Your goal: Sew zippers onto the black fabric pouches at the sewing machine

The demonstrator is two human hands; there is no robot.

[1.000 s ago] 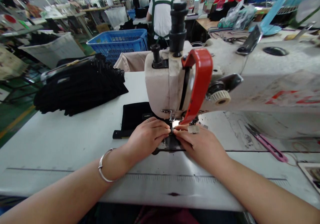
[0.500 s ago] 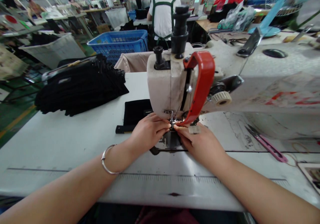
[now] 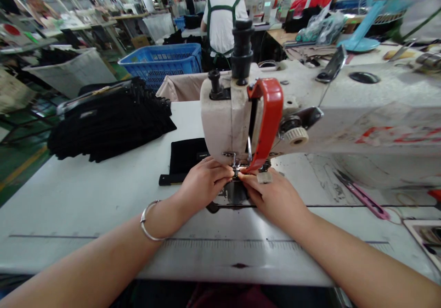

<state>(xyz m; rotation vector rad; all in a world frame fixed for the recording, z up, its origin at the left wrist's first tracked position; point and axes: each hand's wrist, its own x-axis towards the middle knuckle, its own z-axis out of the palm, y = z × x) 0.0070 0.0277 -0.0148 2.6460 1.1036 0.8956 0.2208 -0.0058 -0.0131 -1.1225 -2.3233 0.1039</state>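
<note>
At the sewing machine [image 3: 220, 120], a black fabric piece [image 3: 184, 154] with a small label lies flat and runs under my left hand to the needle. The thumb and fingers of my left hand [image 3: 203, 184] are pressed together on its edge, just left of the presser foot [image 3: 236, 170]. From the other side, my right hand [image 3: 277, 198] has its fingertips closed at the same spot, touching the black fabric right of the foot. The fabric between the fingertips is mostly hidden. Above my right hand curves a red guard [image 3: 270, 120].
On the left of the table lies a stack of black fabric pieces [image 3: 110, 120]. Pink-handled thread snips [image 3: 365, 195] rest at right. Behind are a blue basket [image 3: 161, 62] and a beige cloth bin [image 3: 181, 87]. A person in a white shirt [image 3: 222, 19] sits farther back.
The shiny metal lever in the machine head's slot is lower. My view has shifted slightly. Both hands stay at the presser foot, and the black fabric shows no clear movement.
</note>
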